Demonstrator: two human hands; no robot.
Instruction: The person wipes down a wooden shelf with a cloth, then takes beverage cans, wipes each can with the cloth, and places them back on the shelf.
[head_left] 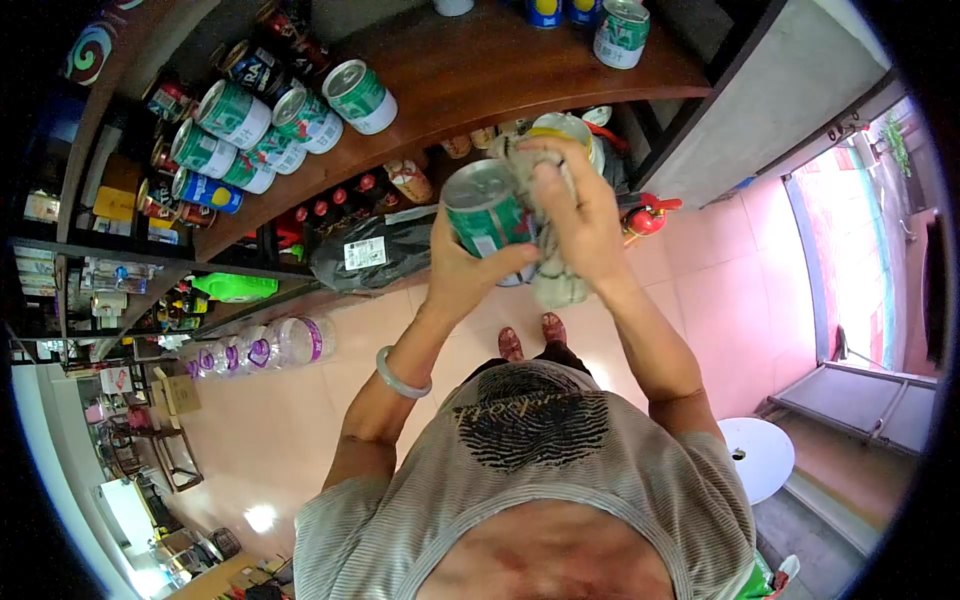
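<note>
A green and white drink can (488, 210) is tilted in front of my chest, its silver lid facing up and away. My left hand (463, 258) wraps round its left side and lower part, with the thumb across the front. Against the can's right side my right hand (585, 215) grips a pale checked cloth (553, 275), which hangs down below the fingers. Behind the can is a wooden shelf (455, 80). Similar green cans (360, 97) stand on it to the left, and one more green can (622, 35) is at the right.
Below the shelf lies a black plastic-wrapped package (400, 245) with a white label. A red fire extinguisher (648, 218) stands by the shelf's right end. Large clear bottles (290, 342) line the floor at left. A round white stool top (757, 458) is at lower right.
</note>
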